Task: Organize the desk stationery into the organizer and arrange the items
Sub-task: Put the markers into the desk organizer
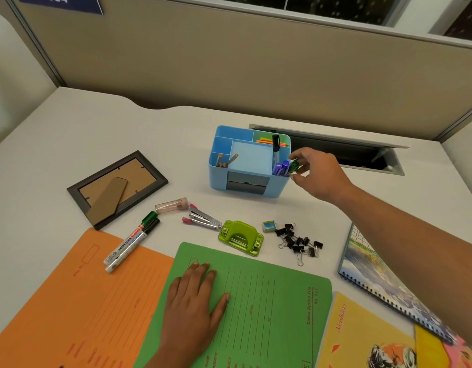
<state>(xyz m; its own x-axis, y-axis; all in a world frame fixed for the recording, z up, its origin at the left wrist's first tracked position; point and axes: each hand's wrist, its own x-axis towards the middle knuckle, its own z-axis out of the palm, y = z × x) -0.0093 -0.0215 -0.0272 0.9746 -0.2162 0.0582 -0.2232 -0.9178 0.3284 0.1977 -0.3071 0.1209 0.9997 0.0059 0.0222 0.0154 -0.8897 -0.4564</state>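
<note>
The pale desk (pixel 96 123) sat inside a beige-walled cubicle, and from my remote seat I saw the blue organizer (pixel 217 176) standing just past its middle. The right hand (pixel 317 173) lay at the organizer's 3 o'clock, thumb and fingertips pinching the green-capped marker (pixel 294 166) near its cap. That marker stood at the box's front-right corner, right beside 2 purple pens (pixel 281 167) in the same compartment. Its barrel was hidden behind the wall, so I could not tell how deep it sat. The left hand (pixel 195 296) lay flat, fingers straight, on the green folder (pixel 256 301) at 6 o'clock, holding nothing.

I judged the step to be seating this marker in that slot. To do it well, I would keep the barrel upright, lower it straight down along the right wall, and let go only once it bottomed out. Pushing sideways risked tipping the purple pens or nudging the light box. The pinch sat high on the marker, at its 3 o'clock side, which left the tip free to drop.

2 more markers (pixel 131 241) lay well apart at 8 o'clock from the organizer, partly on the orange folder (pixel 83 301).
</note>
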